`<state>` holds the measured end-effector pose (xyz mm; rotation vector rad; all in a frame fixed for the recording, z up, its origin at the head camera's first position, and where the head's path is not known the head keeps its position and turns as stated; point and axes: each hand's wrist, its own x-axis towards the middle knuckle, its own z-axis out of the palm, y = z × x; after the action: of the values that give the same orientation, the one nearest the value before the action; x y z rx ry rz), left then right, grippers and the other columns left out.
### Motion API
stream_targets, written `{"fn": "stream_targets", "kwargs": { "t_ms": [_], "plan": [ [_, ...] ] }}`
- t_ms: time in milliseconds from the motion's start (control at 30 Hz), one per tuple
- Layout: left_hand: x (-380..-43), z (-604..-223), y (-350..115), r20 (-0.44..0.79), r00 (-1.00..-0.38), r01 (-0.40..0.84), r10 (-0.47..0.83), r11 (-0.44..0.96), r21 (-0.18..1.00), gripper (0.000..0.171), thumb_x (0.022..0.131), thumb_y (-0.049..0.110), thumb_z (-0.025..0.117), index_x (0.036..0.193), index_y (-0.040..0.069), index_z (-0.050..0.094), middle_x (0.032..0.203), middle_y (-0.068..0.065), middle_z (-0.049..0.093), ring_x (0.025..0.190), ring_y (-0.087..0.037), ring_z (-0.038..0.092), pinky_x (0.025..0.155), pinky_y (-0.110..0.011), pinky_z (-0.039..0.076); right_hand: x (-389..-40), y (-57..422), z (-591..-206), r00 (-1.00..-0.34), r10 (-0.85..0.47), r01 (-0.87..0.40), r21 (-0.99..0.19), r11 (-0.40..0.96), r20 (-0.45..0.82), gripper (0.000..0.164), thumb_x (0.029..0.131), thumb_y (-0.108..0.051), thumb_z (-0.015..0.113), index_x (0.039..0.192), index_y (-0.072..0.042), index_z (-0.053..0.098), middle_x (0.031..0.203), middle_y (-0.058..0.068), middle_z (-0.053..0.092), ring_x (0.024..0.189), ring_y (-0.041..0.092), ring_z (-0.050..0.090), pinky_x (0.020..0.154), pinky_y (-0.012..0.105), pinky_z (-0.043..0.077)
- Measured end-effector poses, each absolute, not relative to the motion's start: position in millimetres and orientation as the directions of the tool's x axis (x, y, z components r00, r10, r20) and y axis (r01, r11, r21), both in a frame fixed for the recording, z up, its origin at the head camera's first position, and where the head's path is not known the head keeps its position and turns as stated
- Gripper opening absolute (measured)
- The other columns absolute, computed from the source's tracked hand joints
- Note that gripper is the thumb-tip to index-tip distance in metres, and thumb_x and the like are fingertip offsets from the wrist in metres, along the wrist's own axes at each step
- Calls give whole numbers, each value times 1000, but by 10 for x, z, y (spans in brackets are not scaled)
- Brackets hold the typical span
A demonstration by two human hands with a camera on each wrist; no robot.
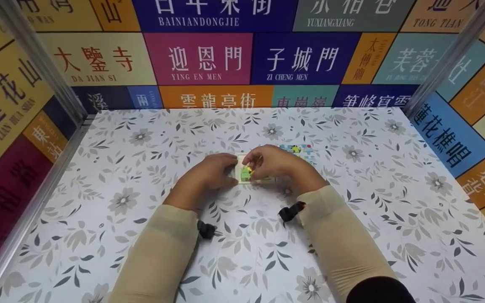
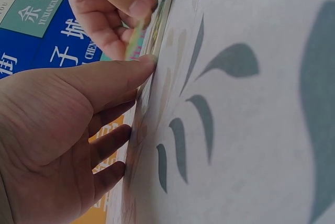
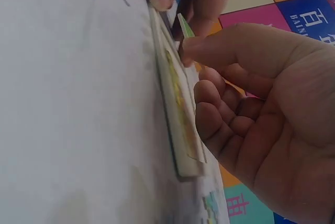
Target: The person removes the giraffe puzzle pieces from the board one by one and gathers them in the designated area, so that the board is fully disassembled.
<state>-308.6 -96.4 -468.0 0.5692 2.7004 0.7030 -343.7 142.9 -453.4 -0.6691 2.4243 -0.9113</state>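
Observation:
A small cream puzzle board (image 1: 239, 168) lies flat on the table. My left hand (image 1: 213, 171) holds its left end, the thumb at the near corner and a finger at the far one. In the left wrist view, that thumb (image 2: 120, 80) reaches the board's edge. Over the board, my right hand (image 1: 274, 164) pinches a thin, flat green-and-yellow puzzle piece (image 1: 246, 173) between thumb and fingers. Seen from the right wrist, the piece (image 3: 185, 26) stands tilted above the board (image 3: 180, 145), which has a yellowish picture inside its raised rim. The right hand hides much of the board.
Just beyond the right hand lies a blue patterned sheet (image 1: 307, 148) with a yellow-and-black picture. A white cloth with grey flowers and leaves covers the table (image 1: 242, 252). Panels with coloured lettering (image 1: 198, 59) stand behind it and along both sides.

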Motion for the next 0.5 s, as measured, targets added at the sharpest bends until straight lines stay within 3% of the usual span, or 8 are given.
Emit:
{"fn": "stream_targets", "kwargs": {
  "t_ms": [233,500],
  "plan": [
    [-3088,-4676,-961,-175,-876,308,449,802,512,67,97,29,77,158,15,54,168,-5,49,161,-29,37,136,-45,26,-3470,1653,-4413,-813,-524,-221,-697,682,-255,43,88,-12,76,130,-16,74,114,5,75,101,18,69,81,29,57],
    [-3059,-4663,-946,-222,-893,222,391,813,538,70,96,28,79,160,21,52,170,0,45,164,-26,33,136,-45,25,-3490,2092,-4382,-837,-496,-204,-709,675,-231,45,87,-13,82,131,-13,75,115,8,76,103,18,69,82,25,58]
  ]
}}
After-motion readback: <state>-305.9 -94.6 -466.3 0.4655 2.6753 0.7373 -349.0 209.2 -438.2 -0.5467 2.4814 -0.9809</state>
